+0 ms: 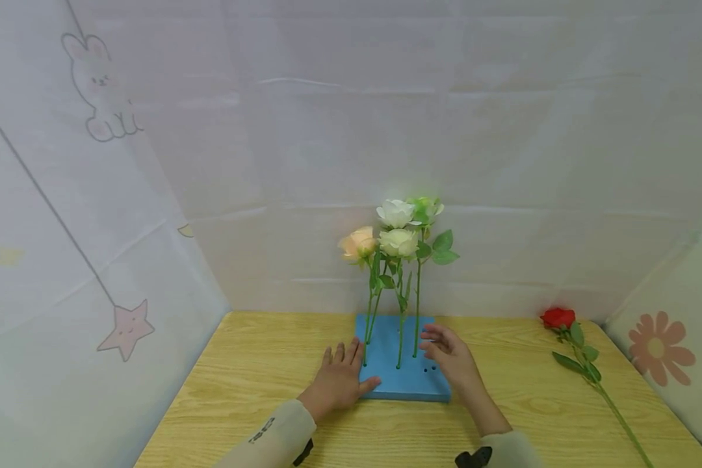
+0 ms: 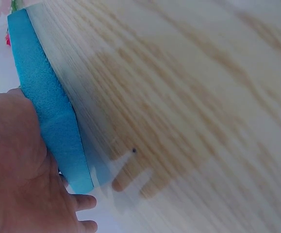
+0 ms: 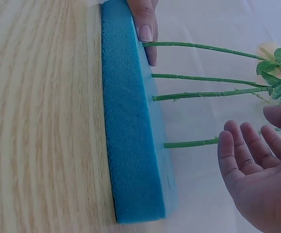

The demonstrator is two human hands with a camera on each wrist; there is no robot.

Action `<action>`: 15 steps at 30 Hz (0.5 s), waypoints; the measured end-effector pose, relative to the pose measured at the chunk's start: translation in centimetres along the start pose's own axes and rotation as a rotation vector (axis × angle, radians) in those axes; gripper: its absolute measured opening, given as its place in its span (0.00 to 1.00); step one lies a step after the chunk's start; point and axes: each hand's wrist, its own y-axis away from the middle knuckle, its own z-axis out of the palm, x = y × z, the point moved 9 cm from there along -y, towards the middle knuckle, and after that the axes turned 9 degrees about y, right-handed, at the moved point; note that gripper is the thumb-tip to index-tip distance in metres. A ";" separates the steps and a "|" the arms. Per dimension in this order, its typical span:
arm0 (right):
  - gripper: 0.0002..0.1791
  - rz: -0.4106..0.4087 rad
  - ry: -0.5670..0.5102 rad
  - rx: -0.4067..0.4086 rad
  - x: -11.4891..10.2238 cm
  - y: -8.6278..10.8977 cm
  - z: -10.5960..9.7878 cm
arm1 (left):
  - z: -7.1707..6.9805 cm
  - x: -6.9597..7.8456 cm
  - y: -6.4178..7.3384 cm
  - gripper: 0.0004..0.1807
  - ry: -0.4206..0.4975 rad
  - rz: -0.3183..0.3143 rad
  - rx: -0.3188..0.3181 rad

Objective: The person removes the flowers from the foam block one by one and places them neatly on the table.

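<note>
A blue foam block (image 1: 409, 385) lies on the wooden table with several artificial roses standing upright in it. A peach rose (image 1: 359, 244) is at the left, a cream rose (image 1: 399, 243) in the middle, a white rose (image 1: 395, 213) behind it and a greenish-white rose (image 1: 426, 209) at the right. My left hand (image 1: 340, 378) rests on the block's left side, fingers spread and straight. Beside the rightmost stem (image 3: 191, 143), my right hand (image 1: 453, 361) hovers at the block's right side, its fingers loosely bent and nothing held.
A red rose (image 1: 558, 318) with a long leafy stem lies on the right part of the table (image 1: 520, 390). Small holes (image 1: 429, 370) show in the block's right front area. Pale printed cloth (image 1: 304, 162) hangs behind and at both sides.
</note>
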 end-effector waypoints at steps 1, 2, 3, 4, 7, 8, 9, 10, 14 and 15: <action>0.23 0.005 0.000 0.000 0.1 -0.1 0.1 | 0.0 0.0 0.0 0.52 -0.002 -0.001 -0.002; 0.23 0.009 -0.002 -0.002 0.2 -0.1 0.1 | 0.0 0.0 0.0 0.52 -0.002 -0.002 -0.001; 0.24 0.014 -0.001 -0.005 0.3 -0.2 0.2 | 0.1 -0.1 0.0 0.52 -0.007 -0.005 -0.005; 0.24 0.017 0.001 -0.007 0.4 -0.2 0.3 | 0.1 -0.1 0.0 0.52 -0.004 -0.006 -0.002; 0.25 0.015 0.011 -0.012 0.4 -0.4 0.6 | 0.1 -0.1 -0.1 0.52 -0.013 -0.006 -0.005; 0.25 0.014 0.013 -0.013 0.5 -0.4 0.7 | 0.1 -0.1 -0.1 0.52 -0.016 -0.005 -0.004; 0.25 0.014 0.020 -0.015 0.5 -0.5 0.8 | 0.1 -0.1 -0.1 0.52 -0.022 -0.004 -0.006; 0.25 0.013 0.019 -0.016 0.5 -0.5 0.9 | 0.1 -0.1 -0.1 0.52 -0.021 -0.003 -0.004; 0.23 0.006 0.023 -0.020 0.7 -0.9 1.3 | 0.0 -0.1 0.0 0.52 -0.026 -0.009 -0.011; 0.23 0.000 0.029 -0.019 0.7 -1.0 1.4 | 0.0 -0.1 -0.1 0.53 -0.028 -0.011 -0.017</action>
